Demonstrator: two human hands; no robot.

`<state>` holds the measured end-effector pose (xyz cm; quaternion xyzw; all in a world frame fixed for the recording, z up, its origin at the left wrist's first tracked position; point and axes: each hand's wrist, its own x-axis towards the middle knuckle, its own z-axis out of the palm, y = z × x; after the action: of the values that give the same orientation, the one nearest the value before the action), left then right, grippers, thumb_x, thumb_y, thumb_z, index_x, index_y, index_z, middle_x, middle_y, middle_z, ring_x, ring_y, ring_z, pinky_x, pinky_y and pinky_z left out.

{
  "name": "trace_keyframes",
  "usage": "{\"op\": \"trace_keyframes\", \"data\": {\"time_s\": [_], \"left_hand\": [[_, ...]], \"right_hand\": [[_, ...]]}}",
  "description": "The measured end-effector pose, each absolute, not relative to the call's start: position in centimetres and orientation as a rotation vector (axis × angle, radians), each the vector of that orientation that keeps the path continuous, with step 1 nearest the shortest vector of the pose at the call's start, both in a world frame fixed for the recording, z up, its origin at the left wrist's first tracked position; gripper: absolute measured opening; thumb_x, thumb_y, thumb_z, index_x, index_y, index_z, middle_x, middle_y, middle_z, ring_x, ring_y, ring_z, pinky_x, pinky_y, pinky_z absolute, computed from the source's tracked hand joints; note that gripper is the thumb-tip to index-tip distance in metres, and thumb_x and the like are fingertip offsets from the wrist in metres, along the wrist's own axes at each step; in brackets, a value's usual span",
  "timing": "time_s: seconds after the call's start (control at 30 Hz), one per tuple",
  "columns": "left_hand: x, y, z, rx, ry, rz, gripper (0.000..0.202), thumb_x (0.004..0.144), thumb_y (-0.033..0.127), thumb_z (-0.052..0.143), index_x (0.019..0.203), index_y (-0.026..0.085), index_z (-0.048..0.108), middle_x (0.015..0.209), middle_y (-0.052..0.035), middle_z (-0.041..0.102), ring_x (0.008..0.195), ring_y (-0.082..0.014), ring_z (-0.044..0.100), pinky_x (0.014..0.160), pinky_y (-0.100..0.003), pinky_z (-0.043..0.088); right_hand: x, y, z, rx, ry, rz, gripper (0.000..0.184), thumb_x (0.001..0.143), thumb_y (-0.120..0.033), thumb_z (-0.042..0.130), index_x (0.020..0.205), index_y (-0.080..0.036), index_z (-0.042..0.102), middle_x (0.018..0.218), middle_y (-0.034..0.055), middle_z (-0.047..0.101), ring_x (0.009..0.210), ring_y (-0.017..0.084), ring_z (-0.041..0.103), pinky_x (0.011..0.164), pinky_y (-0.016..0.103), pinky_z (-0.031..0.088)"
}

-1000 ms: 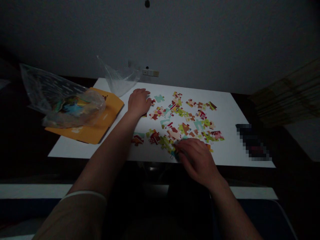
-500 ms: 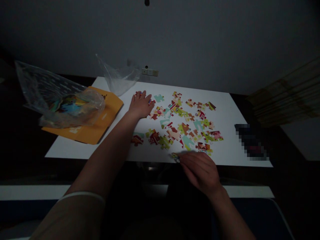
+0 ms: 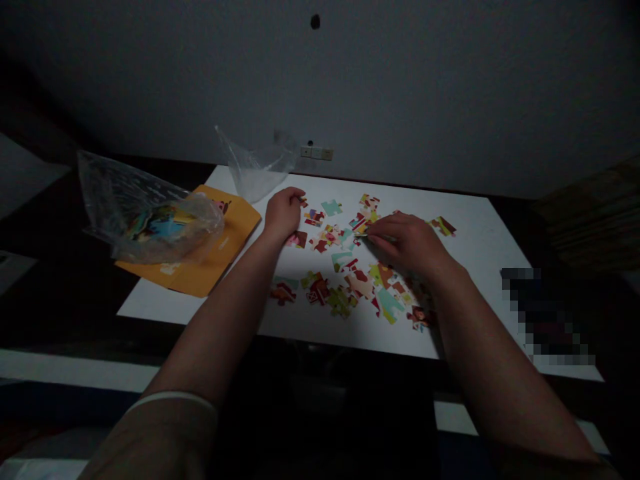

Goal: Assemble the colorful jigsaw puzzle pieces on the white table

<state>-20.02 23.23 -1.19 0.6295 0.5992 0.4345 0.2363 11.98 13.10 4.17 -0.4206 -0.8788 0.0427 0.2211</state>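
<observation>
Colourful jigsaw puzzle pieces [image 3: 359, 283] are spread over the white table [image 3: 310, 330], several of them touching or overlapping. My left hand [image 3: 284, 212] is at the far left of the spread, its fingers closed around the edge of a puzzle piece [image 3: 303, 202], mostly hidden by the hand. Over the middle of the spread, my right hand [image 3: 407, 241] pinches another puzzle piece [image 3: 361, 234] at its fingertips. A pale green piece [image 3: 331, 207] lies between the two hands, a little farther back. My right hand and forearm cover some pieces.
On the left, a clear plastic bag [image 3: 150, 223] with colourful contents rests on an orange envelope-like packet [image 3: 227, 243]. Another clear bag [image 3: 260, 175] stands at the back edge by the wall sockets [image 3: 317, 153]. A pixelated dark object [image 3: 547, 320] lies on the right.
My right hand has moved from the front edge up over the middle of the pieces, carrying its piece. My left hand's fingers have gone from spread flat to curled. The view has shifted slightly.
</observation>
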Motion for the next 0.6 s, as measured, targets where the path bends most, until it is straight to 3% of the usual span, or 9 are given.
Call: {"op": "trace_keyframes", "data": {"time_s": [0.2,0.33,0.47,0.6], "left_hand": [[-21.5,24.4,-1.4,1.305,1.594,1.612,0.038,0.076,0.003,0.052,0.087,0.024,0.082,0.094,-0.0019,0.081,0.09,-0.0211,0.075,0.09,-0.033,0.058],[-21.7,24.2,-0.2,0.957,1.436,1.733,0.032,0.069,0.005,0.052,0.083,0.023,0.075,0.092,-0.0017,0.08,0.075,-0.0147,0.069,0.073,-0.025,0.051],[-20.9,23.3,0.8,0.986,1.385,1.691,0.029,0.066,0.007,0.056,0.083,0.023,0.073,0.093,-0.0015,0.08,0.076,-0.0145,0.068,0.072,-0.025,0.051],[-20.3,23.1,1.3,1.136,1.475,1.537,0.03,0.065,0.006,0.055,0.083,0.023,0.072,0.093,-0.0015,0.08,0.082,-0.0178,0.072,0.08,-0.031,0.058]], "right_hand": [[12.2,13.0,1.6,-1.124,-2.406,0.253,0.023,0.105,-0.036,0.068,0.114,-0.029,0.088,0.114,0.0098,0.086,0.109,0.033,0.08,0.099,0.055,0.063],[12.6,12.7,1.0,-1.157,-2.401,0.262,0.022,0.105,-0.038,0.069,0.116,-0.03,0.087,0.118,0.009,0.086,0.111,0.032,0.079,0.098,0.053,0.063],[12.5,12.8,1.0,-1.141,-2.46,0.212,0.023,0.105,-0.033,0.065,0.113,-0.026,0.085,0.118,0.0102,0.085,0.111,0.033,0.078,0.098,0.052,0.062],[12.4,12.5,1.5,-1.11,-2.465,0.19,0.023,0.098,-0.024,0.063,0.108,-0.027,0.084,0.113,0.0085,0.084,0.108,0.032,0.076,0.1,0.054,0.059]]}}
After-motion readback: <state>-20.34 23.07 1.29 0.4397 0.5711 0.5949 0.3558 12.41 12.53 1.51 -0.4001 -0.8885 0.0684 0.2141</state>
